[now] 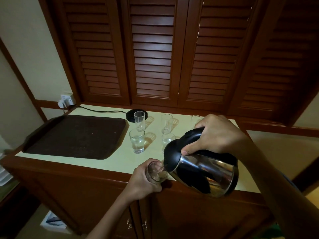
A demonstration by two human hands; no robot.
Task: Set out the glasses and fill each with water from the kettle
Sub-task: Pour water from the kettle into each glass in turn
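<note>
The kettle [203, 171], steel-bodied with a black lid, is leaning forward and to the left, its spout hanging just over the rim of the held glass [155, 175] at the very front edge of the counter [120, 161]. The right hand [217, 135] is wrapping its fingers round the kettle's black handle, thumb pressing near the lid's edge. The left hand [143, 183] is curling round the held glass from the left and holding it tilted toward the spout. How much water is sitting in that glass is hard to read through the fingers. Behind it, the near short glass [137, 142] is standing upright with water partway up, and a second short glass [167, 139] is showing half hidden by the kettle. Further back, the tall glass [139, 119] is standing empty just in front of the round black kettle base [131, 116]. Another tall glass [166, 123] and a far glass [196, 119], partly behind the right hand, are lining up to its right. The dark tray [76, 137] is lying flat on the counter's left half, with a pale strip of counter running along the front edge between it and the hands. A cord [101, 111] is trailing from the base to the wall socket [68, 100].
</note>
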